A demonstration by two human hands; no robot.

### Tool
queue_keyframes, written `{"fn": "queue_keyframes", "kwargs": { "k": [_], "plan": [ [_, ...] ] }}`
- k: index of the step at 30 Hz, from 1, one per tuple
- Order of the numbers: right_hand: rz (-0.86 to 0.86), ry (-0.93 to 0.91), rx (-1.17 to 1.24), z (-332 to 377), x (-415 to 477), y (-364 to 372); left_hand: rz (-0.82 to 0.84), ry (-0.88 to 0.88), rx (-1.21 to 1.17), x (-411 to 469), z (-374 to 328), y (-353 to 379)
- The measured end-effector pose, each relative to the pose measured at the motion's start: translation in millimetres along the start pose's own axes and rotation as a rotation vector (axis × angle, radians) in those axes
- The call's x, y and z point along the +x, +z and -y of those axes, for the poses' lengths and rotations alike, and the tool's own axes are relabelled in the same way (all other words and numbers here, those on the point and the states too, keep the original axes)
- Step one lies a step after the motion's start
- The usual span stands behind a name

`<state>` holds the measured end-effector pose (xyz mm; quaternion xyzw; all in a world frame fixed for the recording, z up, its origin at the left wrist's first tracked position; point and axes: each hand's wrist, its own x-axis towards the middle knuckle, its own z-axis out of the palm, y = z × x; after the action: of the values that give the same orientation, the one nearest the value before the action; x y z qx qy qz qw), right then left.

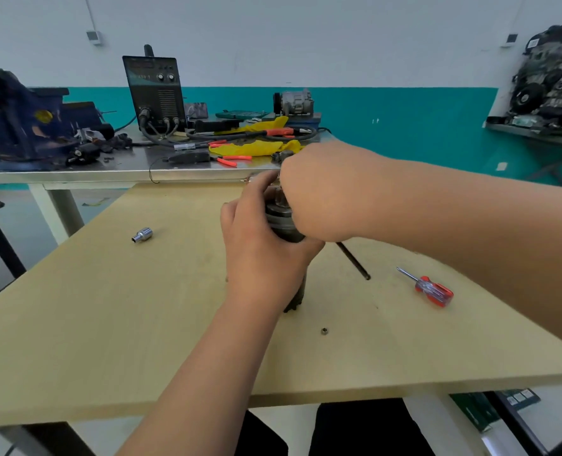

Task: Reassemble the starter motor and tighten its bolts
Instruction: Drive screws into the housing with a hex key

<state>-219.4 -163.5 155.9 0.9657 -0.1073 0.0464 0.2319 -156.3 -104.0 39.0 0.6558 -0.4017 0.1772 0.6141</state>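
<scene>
The dark starter motor stands upright in the middle of the wooden table. My left hand grips its body from the left side. My right hand is curled over the motor's top end and hides what its fingers hold there. A long dark bolt lies on the table just right of the motor. A small nut sits in front of it. A chrome socket lies to the left.
A red-handled screwdriver lies at the right. Behind stands a metal bench with a blue vise, a welding machine, orange pliers and a yellow rag. An engine sits far right.
</scene>
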Motion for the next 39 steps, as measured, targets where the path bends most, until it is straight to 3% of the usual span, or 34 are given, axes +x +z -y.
{"fn": "queue_keyframes", "kwargs": {
  "k": [3, 6, 18, 28, 33, 37, 39],
  "plan": [
    [-0.013, 0.036, 0.102, -15.0, -4.2, -0.5, -0.02, -0.025, 0.029, -1.1, 0.4, 2.9],
    [-0.025, -0.076, 0.176, -34.1, -10.2, 0.0, 0.013, -0.027, 0.025, 2.7, 4.9, -2.3],
    [-0.056, -0.408, 0.009, -37.9, -1.0, 2.7, 0.189, -0.052, -0.176, 13.9, 19.9, -19.3],
    [-0.123, -0.559, -0.13, -32.0, -9.6, 2.5, 0.236, -0.043, -0.263, 12.1, 19.7, -24.7],
    [-0.085, -0.441, -0.14, -29.7, -12.8, 0.0, 0.254, -0.072, -0.27, 14.9, 17.0, -24.6],
    [-0.066, -0.091, 0.002, -10.4, -6.3, -3.3, 0.15, -0.077, -0.135, 10.1, 12.7, -12.6],
    [-0.049, -0.01, 0.028, -5.6, 0.7, -5.2, 0.076, -0.074, -0.079, 9.4, 9.2, -9.6]
  ]
}}
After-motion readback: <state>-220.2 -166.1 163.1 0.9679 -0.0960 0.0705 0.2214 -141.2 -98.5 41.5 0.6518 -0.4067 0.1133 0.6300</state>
